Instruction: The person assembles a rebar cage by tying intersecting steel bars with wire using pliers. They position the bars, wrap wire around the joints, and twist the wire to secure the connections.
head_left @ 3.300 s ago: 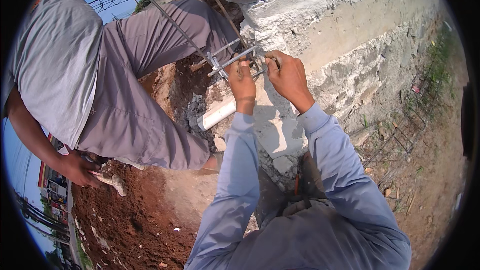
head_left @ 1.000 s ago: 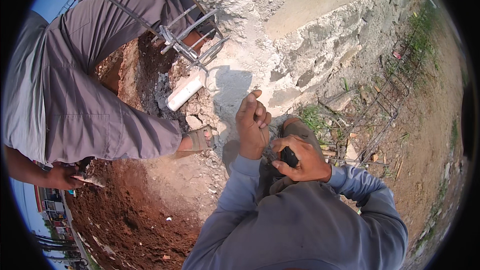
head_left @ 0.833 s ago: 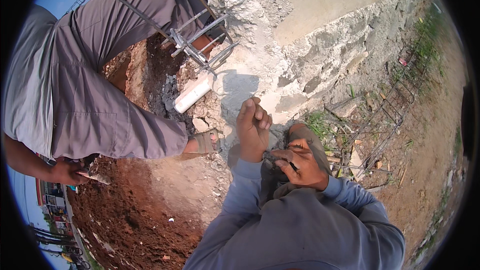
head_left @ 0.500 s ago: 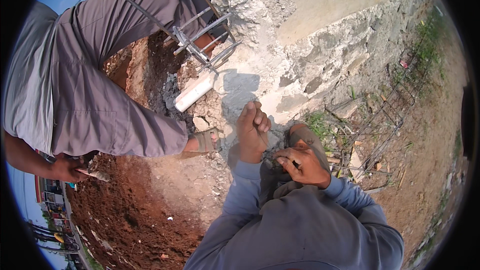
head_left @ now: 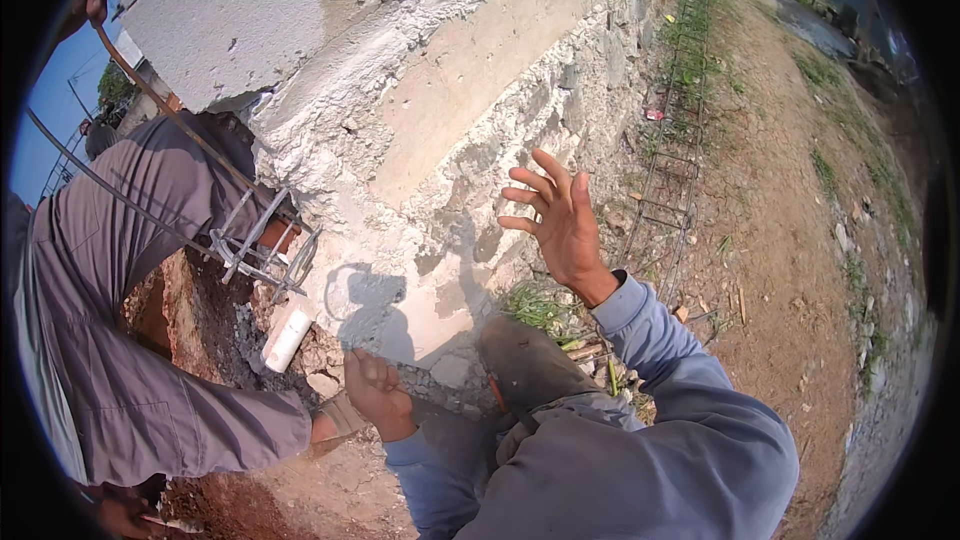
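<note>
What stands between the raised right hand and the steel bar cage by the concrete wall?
Nothing visible blocks it. The open right hand is in the air; only bare concrete wall lies between it and the steel bar cage.

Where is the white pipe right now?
In the head view the white pipe lies low on the left, in the red dirt at the foot of the wall, under the rebar cage and just up-left of the left hand.
</note>
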Tool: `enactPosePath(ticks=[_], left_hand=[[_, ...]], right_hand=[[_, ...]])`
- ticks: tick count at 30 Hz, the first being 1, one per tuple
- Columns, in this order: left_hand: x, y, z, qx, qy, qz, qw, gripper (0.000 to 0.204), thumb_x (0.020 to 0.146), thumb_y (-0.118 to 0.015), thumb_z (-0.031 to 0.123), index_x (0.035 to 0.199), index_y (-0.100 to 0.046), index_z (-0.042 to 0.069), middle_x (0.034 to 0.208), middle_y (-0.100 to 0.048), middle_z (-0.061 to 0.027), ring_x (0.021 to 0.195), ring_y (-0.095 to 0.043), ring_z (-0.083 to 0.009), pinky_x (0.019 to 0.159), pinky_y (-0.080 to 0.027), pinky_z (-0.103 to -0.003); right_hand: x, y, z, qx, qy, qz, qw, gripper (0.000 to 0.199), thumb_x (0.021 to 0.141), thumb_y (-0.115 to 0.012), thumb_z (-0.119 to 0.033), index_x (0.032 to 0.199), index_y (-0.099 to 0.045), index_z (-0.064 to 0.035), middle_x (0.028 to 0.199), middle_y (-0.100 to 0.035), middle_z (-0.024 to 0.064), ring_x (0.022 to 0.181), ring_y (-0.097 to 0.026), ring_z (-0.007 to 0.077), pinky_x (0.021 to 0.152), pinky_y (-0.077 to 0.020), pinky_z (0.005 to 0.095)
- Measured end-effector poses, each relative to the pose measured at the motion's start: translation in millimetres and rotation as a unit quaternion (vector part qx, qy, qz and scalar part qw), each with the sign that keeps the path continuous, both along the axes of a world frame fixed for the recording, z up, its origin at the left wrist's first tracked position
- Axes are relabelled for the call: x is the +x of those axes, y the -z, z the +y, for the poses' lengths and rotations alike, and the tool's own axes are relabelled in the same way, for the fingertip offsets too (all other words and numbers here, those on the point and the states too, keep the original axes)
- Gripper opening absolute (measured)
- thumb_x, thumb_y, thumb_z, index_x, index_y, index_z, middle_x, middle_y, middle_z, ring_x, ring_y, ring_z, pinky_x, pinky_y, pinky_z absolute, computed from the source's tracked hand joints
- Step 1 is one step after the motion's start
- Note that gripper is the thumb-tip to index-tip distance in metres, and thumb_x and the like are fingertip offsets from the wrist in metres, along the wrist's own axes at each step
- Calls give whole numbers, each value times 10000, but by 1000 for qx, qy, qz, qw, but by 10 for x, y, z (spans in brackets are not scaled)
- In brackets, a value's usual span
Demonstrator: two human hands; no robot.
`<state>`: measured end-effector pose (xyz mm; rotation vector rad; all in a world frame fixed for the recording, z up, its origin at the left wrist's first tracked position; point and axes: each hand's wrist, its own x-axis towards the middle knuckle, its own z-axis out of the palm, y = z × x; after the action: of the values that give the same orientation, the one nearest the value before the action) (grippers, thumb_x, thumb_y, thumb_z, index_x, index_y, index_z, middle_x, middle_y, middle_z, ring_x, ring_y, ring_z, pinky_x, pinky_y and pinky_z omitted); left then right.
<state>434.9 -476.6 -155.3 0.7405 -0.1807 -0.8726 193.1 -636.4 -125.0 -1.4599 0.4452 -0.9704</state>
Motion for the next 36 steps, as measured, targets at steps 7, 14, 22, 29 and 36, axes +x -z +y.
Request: enactPosePath(ticks=[7, 14, 22, 29, 36], left_hand=[[-497, -203, -364, 46, -72, -145, 986, 347, 989, -573, 319, 1081, -552, -15, 618, -324, 56, 476, -270, -21, 404, -212, -186], [-424, -208, -224, 101, -141, -197, 965, 343, 986, -578, 312, 1126, -547, 1, 629, -321, 61, 487, -294, -17, 399, -233, -189], [66, -80, -107, -6, -11, -22, 1000, 250, 995, -562, 293, 1006, -562, 43, 605, -347, 53, 477, -294, -44, 411, -248, -211], [210, -31, 76, -78, 40, 82, 993, 192, 1020, -511, 244, 982, -567, 65, 615, -372, 52, 499, -308, -60, 453, -287, -229], [222, -232, 158, -68, 55, 48, 995, 194, 1026, -493, 242, 1047, -541, 55, 621, -353, 58, 515, -297, -57, 444, -260, -211]], right_hand=[[551, 872, 1004, -79, -186, 229, 952, 801, 946, -581, -480, 1511, -225, -37, 1219, -589, 263, 1031, -640, 390, 888, -509, 408], [542, 833, 1155, -244, -113, 152, 951, 638, 971, -517, -450, 1380, -340, 7, 1325, -512, 234, 1193, -516, 419, 968, -432, 499], [328, 428, 908, -175, -177, 188, 950, 307, 975, -564, -320, 929, -630, -24, 871, -598, 164, 863, -610, 329, 735, -470, 425], [405, 459, 1072, -127, -178, 148, 965, 276, 939, -614, -233, 808, -634, 9, 706, -587, 159, 625, -604, 266, 583, -446, 381], [472, 454, 1105, -59, -179, 51, 981, 395, 965, -566, -288, 714, -626, 12, 636, -612, 92, 582, -572, 166, 551, -437, 315]])
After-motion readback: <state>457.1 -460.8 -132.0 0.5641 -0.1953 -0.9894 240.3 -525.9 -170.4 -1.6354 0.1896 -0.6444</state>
